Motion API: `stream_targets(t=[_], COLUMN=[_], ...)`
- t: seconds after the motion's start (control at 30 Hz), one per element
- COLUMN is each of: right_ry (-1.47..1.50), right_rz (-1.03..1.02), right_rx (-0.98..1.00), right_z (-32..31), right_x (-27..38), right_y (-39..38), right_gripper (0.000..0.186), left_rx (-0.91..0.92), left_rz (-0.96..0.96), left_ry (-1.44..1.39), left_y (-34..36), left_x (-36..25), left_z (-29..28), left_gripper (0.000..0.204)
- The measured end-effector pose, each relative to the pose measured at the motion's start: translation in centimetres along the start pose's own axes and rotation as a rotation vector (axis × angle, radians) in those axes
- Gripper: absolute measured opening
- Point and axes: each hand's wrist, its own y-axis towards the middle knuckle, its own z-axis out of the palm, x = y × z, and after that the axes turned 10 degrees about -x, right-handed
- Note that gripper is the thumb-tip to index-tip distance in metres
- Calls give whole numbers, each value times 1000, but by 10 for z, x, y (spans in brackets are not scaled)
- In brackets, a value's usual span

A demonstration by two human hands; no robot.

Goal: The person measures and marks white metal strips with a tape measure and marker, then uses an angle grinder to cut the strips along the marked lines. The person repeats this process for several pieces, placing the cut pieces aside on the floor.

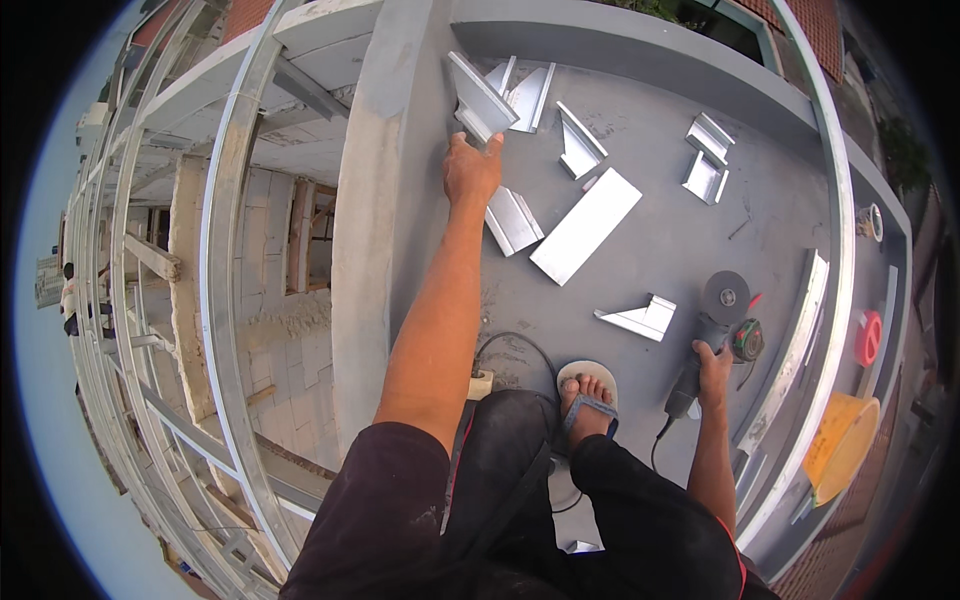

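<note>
My left hand [472,168] reaches far ahead and is closed on an angle-cut piece of metal channel [483,95], lifted near the low wall on the left. Below that hand lies another short channel piece [513,221]. At the right, my right hand [712,368] wraps round the body of an angle grinder [690,375], whose dark disc [727,296] points away from me. Whether the disc spins cannot be made out. Close to the grinder rests a green and black tape measure [748,340]. A pointed channel offcut [640,317] lies on the floor left of the grinder.
More channel offcuts [581,145] and a flat-faced length [587,226] lie about the grey floor [660,250]. A long metal rail [840,200] curves along the right, near an orange bucket [838,445]. A cable [520,338] runs by my sandalled foot. Left, beyond the wall [385,180], stands open metal framing.
</note>
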Motion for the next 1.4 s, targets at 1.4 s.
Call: stream_targets(t=[1.4], right_ry=[-140], right_rz=[-34], right_rx=[-130], right_z=[2], right_x=[28], right_y=[-30], right_gripper=[62], left_rx=[122], left_rz=[176], left_ry=[-245], left_y=[-146], left_x=[-44], left_z=[32], left_gripper=[48])
